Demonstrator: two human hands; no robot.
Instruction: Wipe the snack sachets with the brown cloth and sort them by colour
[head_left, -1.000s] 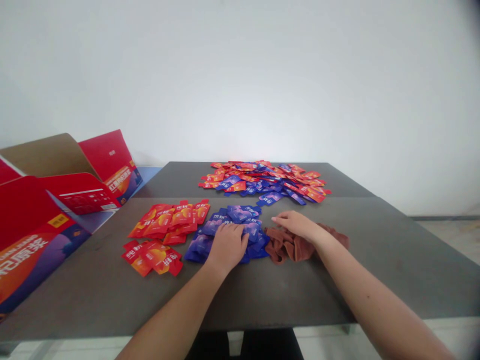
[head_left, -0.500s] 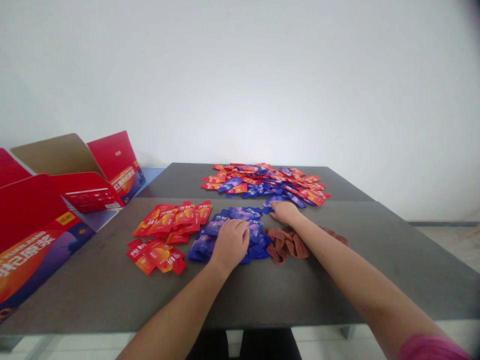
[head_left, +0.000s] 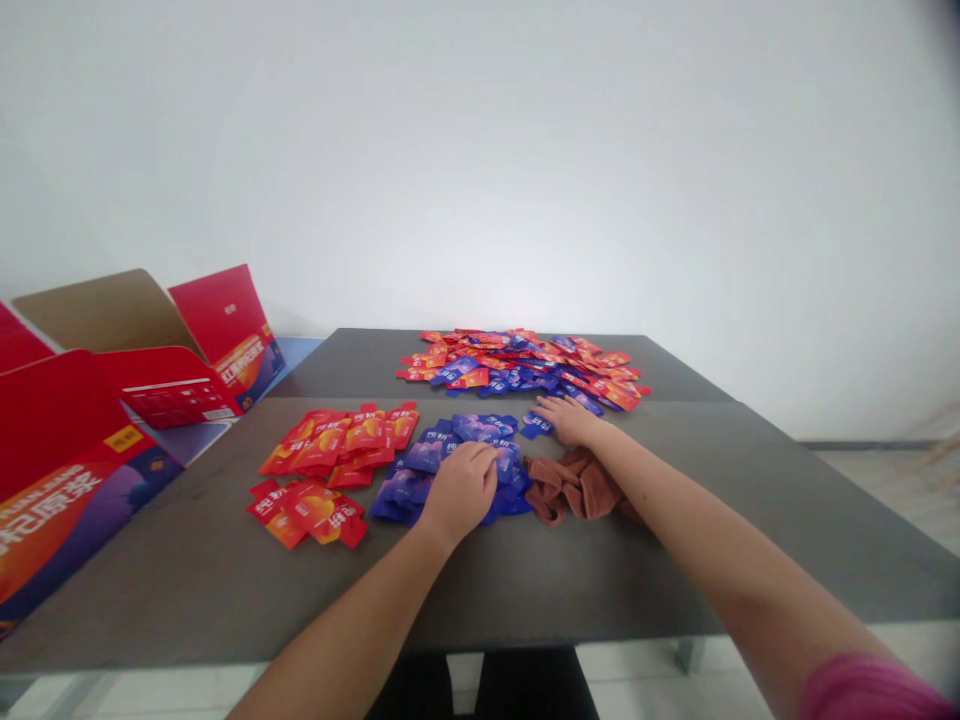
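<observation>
My left hand (head_left: 465, 485) lies over a heap of blue sachets (head_left: 484, 428) at the middle of the table, its fingers resting loosely on top. Farther forward on the right, my right hand (head_left: 568, 419) reaches out with its fingers apart. One blue sachet (head_left: 537, 426) lies partly beneath those fingertips. Beyond it spreads a large mixed pile of red and blue sachets (head_left: 517, 365). Under my right forearm is a crumpled brown cloth (head_left: 574, 487), partly covered by the arm.
Red sachets (head_left: 330, 445) lie in a group left of the blue heap, with several more red sachets (head_left: 311, 508) nearer me. An open red carton (head_left: 67, 430) stands at the left. The dark table (head_left: 585, 590) meets a white wall behind.
My right hand has shifted slightly and its fingers have spread, leaving more of the blue sachet beneath showing. My left hand stays on the blue heap. The whole view has moved a little.
</observation>
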